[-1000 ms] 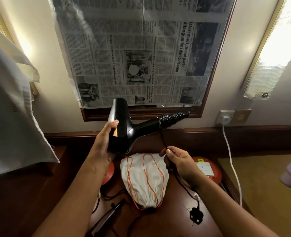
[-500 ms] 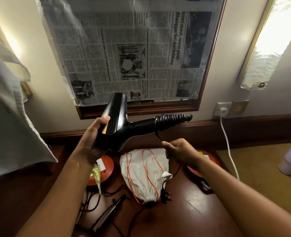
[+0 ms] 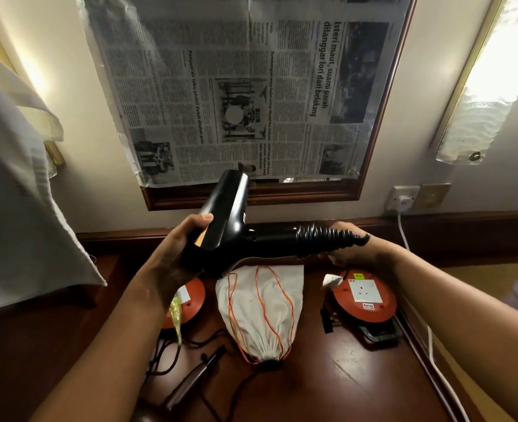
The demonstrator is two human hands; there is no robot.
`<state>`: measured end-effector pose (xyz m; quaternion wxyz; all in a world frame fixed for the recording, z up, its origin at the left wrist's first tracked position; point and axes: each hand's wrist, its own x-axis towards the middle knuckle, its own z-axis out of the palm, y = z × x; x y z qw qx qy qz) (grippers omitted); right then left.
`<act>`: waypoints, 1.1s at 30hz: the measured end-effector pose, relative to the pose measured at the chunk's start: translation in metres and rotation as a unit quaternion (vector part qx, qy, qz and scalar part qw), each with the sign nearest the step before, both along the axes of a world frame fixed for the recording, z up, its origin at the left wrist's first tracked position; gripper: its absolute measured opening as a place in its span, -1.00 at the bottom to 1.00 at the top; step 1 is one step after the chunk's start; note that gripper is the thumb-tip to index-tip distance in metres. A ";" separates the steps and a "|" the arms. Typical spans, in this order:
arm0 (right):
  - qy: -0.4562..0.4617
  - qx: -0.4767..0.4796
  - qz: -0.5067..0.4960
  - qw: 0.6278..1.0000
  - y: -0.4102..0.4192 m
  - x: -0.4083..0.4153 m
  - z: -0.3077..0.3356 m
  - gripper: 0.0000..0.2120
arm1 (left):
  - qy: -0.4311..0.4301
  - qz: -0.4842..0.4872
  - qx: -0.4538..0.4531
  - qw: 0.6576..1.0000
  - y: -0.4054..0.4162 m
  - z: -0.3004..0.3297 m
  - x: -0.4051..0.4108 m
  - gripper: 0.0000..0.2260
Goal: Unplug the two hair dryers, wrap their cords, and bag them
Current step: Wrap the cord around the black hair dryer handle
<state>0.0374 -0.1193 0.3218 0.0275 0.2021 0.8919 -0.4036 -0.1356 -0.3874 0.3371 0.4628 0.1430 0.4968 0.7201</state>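
Observation:
My left hand grips the barrel of a black hair dryer held above the wooden table. Its handle points right, wound with coils of black cord. My right hand sits at the handle's end behind the coils and holds the cord there. The cord's black plug hangs below that hand. A white drawstring bag with orange strings lies on the table below the dryer, tied at its near end.
Two orange cord reels stand on the table, one at the right with a white socket, one at the left. A dark hair tool with cable lies near the front. A wall socket holds a white plug and cable.
My right hand has risen to the handle's end, winding more cord on. The hanging plug has lifted and swung right. The dryer's handle now lies nearly level.

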 end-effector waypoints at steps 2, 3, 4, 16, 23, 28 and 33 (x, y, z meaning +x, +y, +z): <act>-0.100 0.135 0.006 0.986 0.012 -0.010 0.008 -0.87 | 0.025 -0.024 -0.006 0.999 0.001 -0.002 0.001 -0.25; -0.134 0.212 0.007 0.968 0.013 -0.015 0.014 -0.84 | 0.037 -0.034 -0.013 0.999 0.002 -0.003 0.002 -0.30; -0.142 0.264 0.014 0.954 0.014 -0.018 0.019 -0.78 | 0.048 -0.044 -0.020 0.998 0.003 -0.003 0.004 -0.37; -0.012 0.376 0.052 0.925 0.014 -0.021 0.065 -0.74 | 0.198 0.002 -0.114 0.974 0.032 -0.010 0.019 -0.28; -0.009 0.439 0.030 0.898 -0.011 -0.017 0.075 -0.74 | 0.210 0.108 -0.168 0.957 0.051 -0.018 0.023 -0.54; 0.011 0.446 0.018 0.895 -0.034 -0.012 0.075 -0.72 | 0.201 0.166 -0.137 0.956 0.054 -0.016 0.026 -0.58; 0.078 0.316 -0.038 0.945 -0.053 -0.004 0.055 -0.83 | 0.135 0.231 -0.079 0.960 0.055 -0.018 0.025 -0.61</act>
